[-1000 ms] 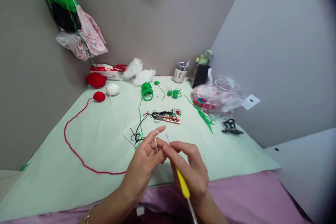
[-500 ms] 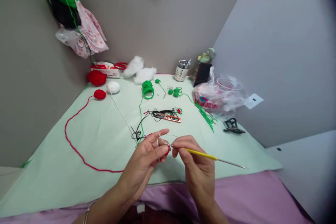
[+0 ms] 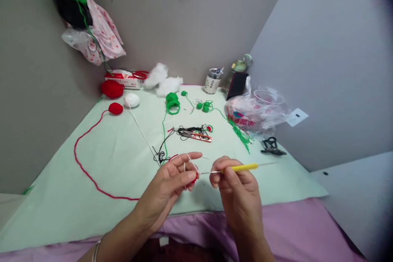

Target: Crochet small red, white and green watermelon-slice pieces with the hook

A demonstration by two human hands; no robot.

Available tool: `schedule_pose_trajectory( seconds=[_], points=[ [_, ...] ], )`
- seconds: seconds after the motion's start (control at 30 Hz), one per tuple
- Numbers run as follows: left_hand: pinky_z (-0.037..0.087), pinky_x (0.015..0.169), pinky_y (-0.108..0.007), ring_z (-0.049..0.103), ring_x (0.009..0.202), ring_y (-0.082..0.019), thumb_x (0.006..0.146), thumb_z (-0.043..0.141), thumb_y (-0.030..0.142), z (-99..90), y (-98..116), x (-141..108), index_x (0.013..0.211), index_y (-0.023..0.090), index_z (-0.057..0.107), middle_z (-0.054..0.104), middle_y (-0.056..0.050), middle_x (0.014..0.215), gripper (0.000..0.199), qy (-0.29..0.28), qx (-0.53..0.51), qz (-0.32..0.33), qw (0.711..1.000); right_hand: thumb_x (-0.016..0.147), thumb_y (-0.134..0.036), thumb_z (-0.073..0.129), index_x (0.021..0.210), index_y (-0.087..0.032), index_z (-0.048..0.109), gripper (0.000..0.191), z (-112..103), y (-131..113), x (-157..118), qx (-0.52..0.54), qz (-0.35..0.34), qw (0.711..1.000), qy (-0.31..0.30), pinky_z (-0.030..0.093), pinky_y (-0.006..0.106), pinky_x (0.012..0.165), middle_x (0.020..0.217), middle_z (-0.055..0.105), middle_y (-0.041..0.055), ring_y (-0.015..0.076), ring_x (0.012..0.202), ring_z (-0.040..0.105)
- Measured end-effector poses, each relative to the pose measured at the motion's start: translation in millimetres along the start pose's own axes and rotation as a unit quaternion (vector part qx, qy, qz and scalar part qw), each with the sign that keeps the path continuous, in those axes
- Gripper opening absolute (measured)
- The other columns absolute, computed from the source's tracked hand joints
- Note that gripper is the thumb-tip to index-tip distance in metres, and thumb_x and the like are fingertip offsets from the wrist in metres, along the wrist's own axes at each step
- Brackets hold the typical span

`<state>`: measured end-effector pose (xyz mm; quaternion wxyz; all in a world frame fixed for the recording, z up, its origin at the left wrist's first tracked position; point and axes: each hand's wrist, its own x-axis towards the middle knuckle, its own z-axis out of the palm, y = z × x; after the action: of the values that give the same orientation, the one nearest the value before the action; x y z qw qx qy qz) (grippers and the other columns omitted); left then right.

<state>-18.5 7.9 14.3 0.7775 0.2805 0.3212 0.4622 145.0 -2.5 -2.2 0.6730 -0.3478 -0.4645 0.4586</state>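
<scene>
My left hand (image 3: 173, 182) pinches a small red crochet piece (image 3: 194, 179) between thumb and fingers, mostly hidden by them. White yarn loops over its raised index finger and runs down to the piece. My right hand (image 3: 238, 182) grips the yellow handle of a crochet hook (image 3: 245, 168); the hook's thin metal end reaches left to the edge of the red piece. From the left hand red yarn (image 3: 89, 176) curves back to a small red ball (image 3: 116, 109). A white yarn ball (image 3: 132, 100) lies beside that, its strand leading toward the left hand.
Orange-handled thread snips (image 3: 198, 135) lie on tangled black yarn mid-table. Behind are green yarn (image 3: 172, 103), white stuffing (image 3: 168, 86) and a pen tin (image 3: 212, 81). To the right sit a plastic bag (image 3: 251, 110), green strands (image 3: 244, 135) and a black clip (image 3: 272, 146).
My right hand has moved right, away from the left, and the hook has turned nearly level, with more of its metal tip showing. The left hand still holds the red piece.
</scene>
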Motion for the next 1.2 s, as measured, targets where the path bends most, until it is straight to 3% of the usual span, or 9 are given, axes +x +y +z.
schedule_pose_trajectory(
  seconds=[0.17, 0.47, 0.6, 0.87, 1.2],
  points=[
    [0.048, 0.088, -0.027, 0.063, 0.091, -0.015, 0.084, 0.088, 0.025, -0.4, -7.9, -0.5, 0.128, 0.026, 0.075, 0.069, 0.000, 0.094, 0.045, 0.016, 0.086, 0.060, 0.994, 0.100, -0.028, 0.069, 0.097, -0.025, 0.083, 0.015, -0.2, 4.8, -3.7, -0.092, -0.042, 0.994, -0.040, 0.055, 0.029, 0.068, 0.092, 0.077, 0.0058, 0.0161, 0.076, 0.066],
    [0.045, 0.085, -0.026, 0.057, 0.086, -0.013, 0.087, 0.085, 0.027, -3.0, -5.2, -2.1, 0.128, 0.032, 0.075, 0.063, 0.003, 0.089, 0.042, 0.017, 0.118, 0.083, 0.989, 0.097, -0.036, 0.074, 0.091, -0.023, 0.081, 0.015, 2.7, 4.5, 1.7, 0.057, 0.059, 0.997, 0.006, 0.056, 0.023, 0.062, 0.085, 0.076, 0.0024, 0.0104, 0.064, 0.066],
    [0.044, 0.083, -0.026, 0.055, 0.084, -0.013, 0.089, 0.083, 0.029, -1.4, -5.2, -2.4, 0.127, 0.032, 0.076, 0.062, 0.003, 0.087, 0.039, 0.018, 0.105, 0.080, 0.991, 0.101, -0.036, 0.069, 0.091, -0.023, 0.079, 0.019, 2.1, 2.1, 1.4, 0.063, 0.055, 0.996, -0.008, 0.056, 0.021, 0.062, 0.085, 0.076, 0.0018, 0.0102, 0.066, 0.067],
    [0.047, 0.088, -0.025, 0.059, 0.088, -0.013, 0.092, 0.080, 0.032, -4.7, -8.4, -2.7, 0.125, 0.035, 0.075, 0.064, 0.004, 0.089, 0.034, 0.032, 0.157, 0.117, 0.980, 0.109, -0.025, 0.054, 0.102, -0.025, 0.074, 0.021, -7.2, 0.9, -9.5, -0.101, -0.065, 0.992, -0.048, 0.057, 0.027, 0.073, 0.094, 0.074, 0.0013, 0.0125, 0.077, 0.068],
    [0.052, 0.087, -0.022, 0.066, 0.089, -0.012, 0.088, 0.081, 0.022, -3.6, -14.8, -4.4, 0.117, 0.036, 0.079, 0.072, 0.005, 0.088, 0.032, 0.077, 0.235, 0.191, 0.950, 0.104, -0.007, 0.053, 0.114, -0.022, 0.070, 0.025, -7.3, -0.7, -17.7, -0.285, -0.241, 0.923, -0.097, 0.059, 0.026, 0.083, 0.105, 0.075, 0.0047, 0.0140, 0.097, 0.071]
  ],
)
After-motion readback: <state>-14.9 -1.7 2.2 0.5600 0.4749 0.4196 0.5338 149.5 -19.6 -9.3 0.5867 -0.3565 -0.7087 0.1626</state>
